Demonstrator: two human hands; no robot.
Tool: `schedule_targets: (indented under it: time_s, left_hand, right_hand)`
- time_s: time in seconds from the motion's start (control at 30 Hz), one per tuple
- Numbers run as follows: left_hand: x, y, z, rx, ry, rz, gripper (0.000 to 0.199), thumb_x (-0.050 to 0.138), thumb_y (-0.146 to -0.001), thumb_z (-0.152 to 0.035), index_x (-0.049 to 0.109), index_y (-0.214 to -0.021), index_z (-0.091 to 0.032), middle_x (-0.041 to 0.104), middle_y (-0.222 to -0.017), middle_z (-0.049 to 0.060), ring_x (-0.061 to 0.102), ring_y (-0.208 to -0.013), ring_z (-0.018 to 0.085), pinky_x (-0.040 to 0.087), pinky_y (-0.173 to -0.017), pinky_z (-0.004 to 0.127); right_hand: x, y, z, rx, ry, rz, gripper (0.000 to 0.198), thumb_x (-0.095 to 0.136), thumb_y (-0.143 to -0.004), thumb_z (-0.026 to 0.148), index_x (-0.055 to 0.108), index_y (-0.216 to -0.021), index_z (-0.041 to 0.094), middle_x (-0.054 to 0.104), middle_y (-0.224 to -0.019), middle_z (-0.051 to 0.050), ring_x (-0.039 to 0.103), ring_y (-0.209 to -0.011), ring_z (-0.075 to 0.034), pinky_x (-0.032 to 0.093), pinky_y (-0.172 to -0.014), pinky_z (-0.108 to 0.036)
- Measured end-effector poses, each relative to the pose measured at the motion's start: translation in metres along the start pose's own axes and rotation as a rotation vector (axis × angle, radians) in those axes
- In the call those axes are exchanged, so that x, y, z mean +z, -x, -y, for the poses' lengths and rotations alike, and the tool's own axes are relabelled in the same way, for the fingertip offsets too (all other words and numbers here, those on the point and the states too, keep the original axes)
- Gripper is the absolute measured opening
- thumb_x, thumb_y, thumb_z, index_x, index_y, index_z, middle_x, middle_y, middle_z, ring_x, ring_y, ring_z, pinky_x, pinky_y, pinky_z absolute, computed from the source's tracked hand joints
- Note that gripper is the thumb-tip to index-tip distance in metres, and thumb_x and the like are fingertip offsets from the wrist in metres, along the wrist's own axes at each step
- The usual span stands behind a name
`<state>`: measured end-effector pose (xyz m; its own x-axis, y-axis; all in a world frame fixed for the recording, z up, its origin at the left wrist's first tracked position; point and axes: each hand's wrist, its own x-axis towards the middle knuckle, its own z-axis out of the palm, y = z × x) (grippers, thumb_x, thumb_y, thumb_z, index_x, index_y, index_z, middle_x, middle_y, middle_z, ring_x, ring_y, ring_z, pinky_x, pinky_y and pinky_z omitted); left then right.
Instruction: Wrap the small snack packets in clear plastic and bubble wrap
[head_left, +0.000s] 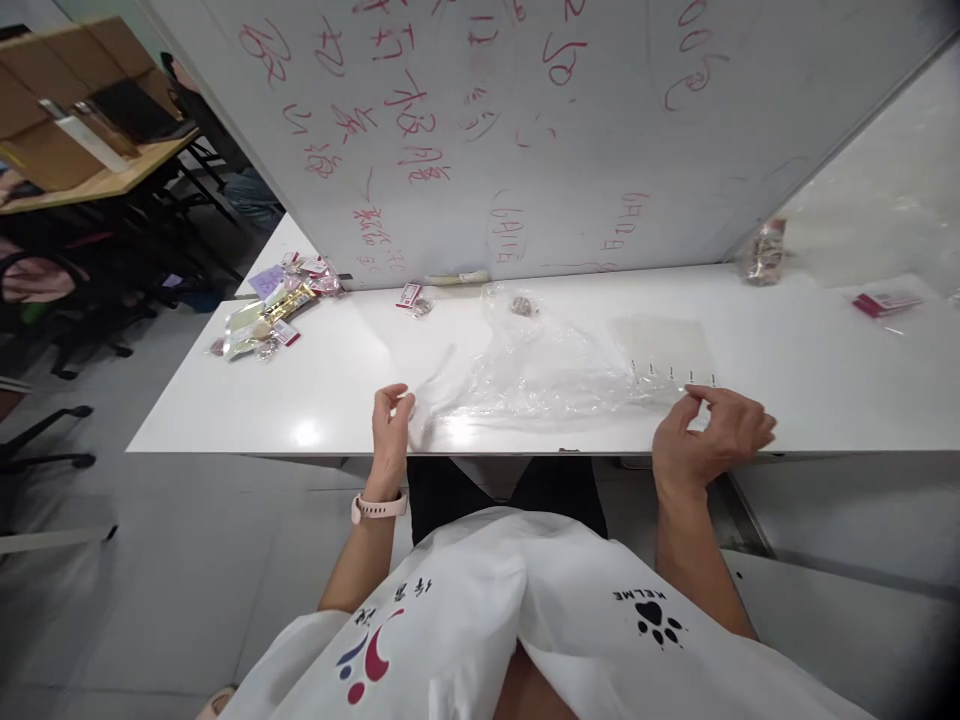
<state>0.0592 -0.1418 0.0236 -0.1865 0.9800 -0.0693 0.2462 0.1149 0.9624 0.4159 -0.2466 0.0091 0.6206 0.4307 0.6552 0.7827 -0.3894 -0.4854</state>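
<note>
At the surface's (pixel 825 385) near edge, a person's left hand (pixel 390 425) and right hand (pixel 705 435) pinch clear plastic film (pixel 540 385), which overstretching could tear.

a red-lettered whiteboard (pixel 585 150) stands upright, and cardboard boxes (pixel 45 155) sit on a wooden table (pixel 139 172).

Your table (pixel 795 365): smooth, glossy. By its near edge, clear plastic film (pixel 551 378), glossy and crinkled; toward its left edge, a shiny, metallic-looking gold packet (pixel 294 301); at its far edge, a smooth whiteboard (pixel 585 165). Your shirt (pixel 472 590): matt cloth.
</note>
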Motion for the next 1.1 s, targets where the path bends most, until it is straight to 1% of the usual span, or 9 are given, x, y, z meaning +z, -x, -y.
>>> schedule_targets:
  time_s: [0.07, 0.13, 0.23, 0.33, 0.43, 0.6, 0.73, 0.93, 1.1]
  left_hand:
    - [0.008, -0.002, -0.012, 0.156, -0.074, -0.025, 0.046, 0.067, -0.082, -0.045, 0.054, -0.121, -0.024, 0.058, -0.134, 0.010, 0.056, -0.121, 0.023, 0.049, -0.096, 0.036]
    - [0.025, -0.007, -0.020, 0.292, -0.182, 0.045, 0.056, 0.076, -0.075, -0.046, 0.055, -0.122, -0.025, 0.060, -0.132, 0.010, 0.056, -0.123, 0.026, 0.048, -0.097, 0.036]
    - [0.041, -0.025, -0.016, 0.223, -0.236, 0.135, 0.027, 0.070, -0.080, -0.044, 0.062, -0.091, -0.021, 0.067, -0.080, 0.004, 0.065, -0.083, 0.021, 0.049, -0.071, 0.029]
    - [0.021, -0.050, 0.005, -0.033, -0.080, 0.021, 0.021, 0.062, -0.084, -0.038, 0.054, -0.075, -0.021, 0.045, -0.050, -0.006, 0.046, -0.047, 0.011, 0.034, -0.048, 0.023]
    - [-0.020, -0.079, 0.020, -0.126, -0.052, -0.062, 0.015, 0.067, -0.080, -0.030, 0.057, -0.083, -0.019, 0.049, -0.056, -0.006, 0.044, -0.048, 0.009, 0.033, -0.047, 0.021]
    - [-0.031, -0.135, -0.001, 0.232, -0.234, -0.174, 0.015, 0.059, -0.090, -0.022, 0.061, -0.105, -0.018, 0.064, -0.092, 0.002, 0.059, -0.083, 0.015, 0.049, -0.080, 0.030]
    - [0.026, -0.182, -0.027, 0.410, -0.457, 0.060, 0.023, 0.061, -0.082, -0.010, 0.065, -0.103, -0.020, 0.066, -0.105, 0.007, 0.058, -0.103, 0.022, 0.048, -0.094, 0.037]
    - [0.088, -0.224, -0.024, 0.421, -0.930, 0.272, 0.030, 0.059, -0.084, -0.010, 0.062, -0.112, -0.021, 0.055, -0.126, 0.019, 0.040, -0.126, 0.037, 0.044, -0.097, 0.052]
    - [0.095, -0.234, -0.018, 0.450, -0.969, 0.278, 0.028, 0.050, -0.087, -0.008, 0.060, -0.112, -0.016, 0.056, -0.122, 0.023, 0.043, -0.121, 0.037, 0.042, -0.096, 0.052]
  right_hand:
    - [-0.005, -0.007, 0.031, -0.150, -0.111, 0.074, 0.033, 0.038, -0.100, 0.033, 0.067, -0.106, 0.019, 0.065, -0.102, -0.016, 0.059, -0.105, -0.032, 0.040, -0.097, -0.053]
    - [0.002, -0.009, 0.056, -0.365, -0.233, 0.326, 0.034, 0.040, -0.101, 0.038, 0.065, -0.118, 0.021, 0.066, -0.115, -0.013, 0.058, -0.112, -0.029, 0.041, -0.100, -0.048]
    - [0.024, -0.002, 0.066, -0.579, -0.196, 0.749, 0.039, 0.041, -0.101, 0.042, 0.063, -0.129, 0.024, 0.060, -0.133, -0.012, 0.056, -0.117, -0.030, 0.045, -0.097, -0.046]
    - [0.030, 0.007, 0.042, -0.557, -0.003, 0.960, 0.041, 0.040, -0.100, 0.045, 0.067, -0.125, 0.026, 0.061, -0.131, -0.012, 0.059, -0.108, -0.031, 0.050, -0.082, -0.044]
    - [0.014, -0.001, 0.011, -0.438, 0.109, 1.075, 0.043, 0.036, -0.101, 0.049, 0.070, -0.117, 0.030, 0.066, -0.121, -0.008, 0.064, -0.097, -0.027, 0.048, -0.065, -0.036]
    - [0.008, -0.058, 0.013, -0.339, 0.090, 0.984, 0.047, 0.041, -0.096, 0.059, 0.074, -0.100, 0.025, 0.073, -0.104, -0.008, 0.067, -0.084, -0.026, 0.044, -0.062, -0.034]
    - [0.064, -0.109, 0.065, -0.414, -0.112, 0.792, 0.039, 0.042, -0.098, 0.045, 0.072, -0.105, 0.021, 0.072, -0.108, -0.009, 0.065, -0.087, -0.023, 0.047, -0.078, -0.037]
    - [0.190, -0.121, 0.129, -0.415, 0.043, 1.142, 0.048, 0.061, -0.088, 0.038, 0.060, -0.132, 0.021, 0.064, -0.124, -0.014, 0.061, -0.103, -0.029, 0.045, -0.088, -0.040]
    - [0.233, -0.113, 0.126, -0.361, -0.059, 1.203, 0.035, 0.067, -0.085, 0.036, 0.066, -0.116, 0.019, 0.063, -0.118, -0.011, 0.058, -0.097, -0.023, 0.045, -0.085, -0.034]
